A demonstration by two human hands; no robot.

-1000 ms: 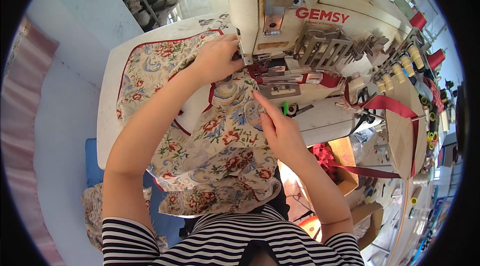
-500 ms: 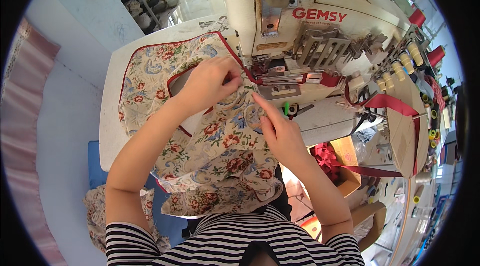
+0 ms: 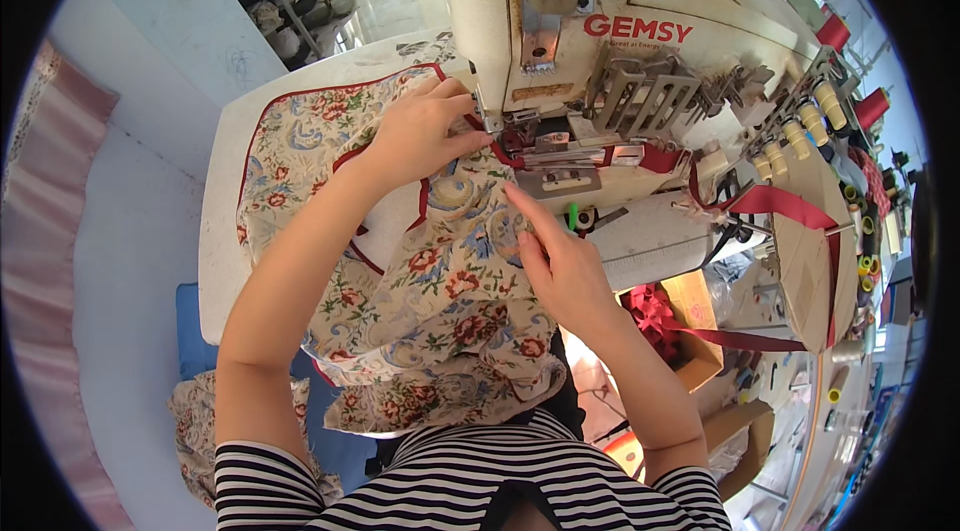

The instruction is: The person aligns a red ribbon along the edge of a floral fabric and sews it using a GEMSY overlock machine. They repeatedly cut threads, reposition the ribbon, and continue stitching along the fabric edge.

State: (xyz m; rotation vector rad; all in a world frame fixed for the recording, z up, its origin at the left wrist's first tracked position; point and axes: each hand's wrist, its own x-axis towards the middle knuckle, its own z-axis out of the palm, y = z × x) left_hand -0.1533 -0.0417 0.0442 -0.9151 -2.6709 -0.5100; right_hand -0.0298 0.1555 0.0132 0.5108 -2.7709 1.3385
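Observation:
Floral fabric [image 3: 460,283] with dark red binding along its edges spreads over the sewing machine's table and hangs down to my lap. My left hand [image 3: 425,131] is closed on its bound edge beside the needle area, thumb and fingertips at the red trim. A cut-out opening edged in red shows under my left wrist. Lower and to the right, my right hand [image 3: 562,266] rests on the fabric's right edge, index finger stretched forward and thumb apart; its other fingers are mostly hidden. Red binding tape [image 3: 660,159] runs through a metal guide [image 3: 570,159] to the fabric.
The white sewing machine [image 3: 640,1] stands across the far side. Thread cones [image 3: 828,103] and a tape reel [image 3: 800,261] are on the right. A carton [image 3: 695,316] holding red material sits below the table. More floral fabric [image 3: 195,421] lies on something blue at lower left.
My left hand has shifted slightly up and forward toward the needle area, and its thumb now extends to the bound edge. Fabric around the opening has shifted; my right hand stays nearly still.

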